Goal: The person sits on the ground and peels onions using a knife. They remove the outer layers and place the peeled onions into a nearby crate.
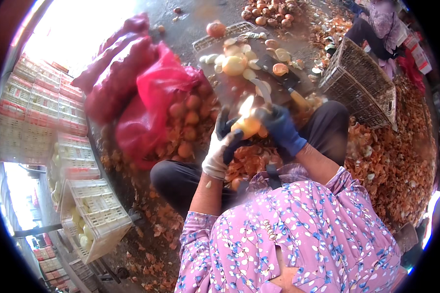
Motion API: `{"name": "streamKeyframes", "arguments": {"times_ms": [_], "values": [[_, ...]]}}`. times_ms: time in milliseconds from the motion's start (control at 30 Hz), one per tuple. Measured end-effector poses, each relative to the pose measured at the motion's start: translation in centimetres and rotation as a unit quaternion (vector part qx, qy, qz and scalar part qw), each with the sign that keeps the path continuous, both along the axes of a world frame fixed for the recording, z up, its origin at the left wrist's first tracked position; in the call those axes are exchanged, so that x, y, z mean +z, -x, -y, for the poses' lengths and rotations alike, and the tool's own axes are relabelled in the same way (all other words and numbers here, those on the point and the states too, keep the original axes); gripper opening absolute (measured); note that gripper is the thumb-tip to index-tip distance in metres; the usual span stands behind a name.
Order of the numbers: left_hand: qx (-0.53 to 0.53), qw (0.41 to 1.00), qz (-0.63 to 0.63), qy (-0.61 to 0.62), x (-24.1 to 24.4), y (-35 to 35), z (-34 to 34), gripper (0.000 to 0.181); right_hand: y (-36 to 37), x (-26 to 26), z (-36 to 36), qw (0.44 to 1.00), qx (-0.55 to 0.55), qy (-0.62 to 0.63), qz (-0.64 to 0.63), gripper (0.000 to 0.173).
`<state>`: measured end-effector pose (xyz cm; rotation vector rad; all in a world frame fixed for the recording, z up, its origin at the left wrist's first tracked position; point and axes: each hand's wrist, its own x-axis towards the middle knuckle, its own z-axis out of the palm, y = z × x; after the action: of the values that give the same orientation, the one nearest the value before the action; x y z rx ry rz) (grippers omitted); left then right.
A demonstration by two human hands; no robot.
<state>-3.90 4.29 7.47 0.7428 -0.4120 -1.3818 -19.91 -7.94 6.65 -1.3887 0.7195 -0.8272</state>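
Note:
My left hand (222,144), in a white glove with dark fingers, grips a partly peeled yellow onion (246,126) above my lap. My right hand (284,128), in a blue glove, is closed around a small knife whose curved blade (264,91) points up and away from me. Its dark fingertips meet the onion's right side. Just beyond my hands lie several peeled onions (234,66) and cut pieces. To their right rests a broad dark blade (278,69) with a yellow handle (299,99). Loose brown onion skins (253,157) fill the space between my legs.
Pink mesh sacks (121,77) and unpeeled onions (185,117) lie to the left. Beyond them stand stacked plastic crates (40,110) and a tilted crate of peeled onions (95,219). An upturned crate (359,84) and heaped skins (381,168) are right, near another person (381,29).

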Motion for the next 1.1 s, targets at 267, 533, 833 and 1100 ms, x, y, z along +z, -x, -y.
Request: {"name": "streamKeyframes", "arguments": {"times_ms": [267,533,833,1100], "values": [[0.011,0.993,0.097,-0.068,-3.1,0.1,1.0,0.055,0.7,2.3,-0.2,0.992,0.031,0.101,-0.07,0.014],[-0.057,0.993,0.084,-0.06,0.1,-0.3,0.9,0.069,1.4,2.4,0.9,0.983,0.067,0.134,-0.105,0.015],[-0.026,0.998,-0.013,0.056,-0.2,1.6,1.1,0.094,2.8,0.0,2.2,0.992,0.048,0.035,0.109,0.027],[0.02,0.993,-0.051,0.104,0.1,3.1,1.2,0.103,3.8,-4.1,3.3,0.975,0.035,-0.046,0.216,0.037]]}}
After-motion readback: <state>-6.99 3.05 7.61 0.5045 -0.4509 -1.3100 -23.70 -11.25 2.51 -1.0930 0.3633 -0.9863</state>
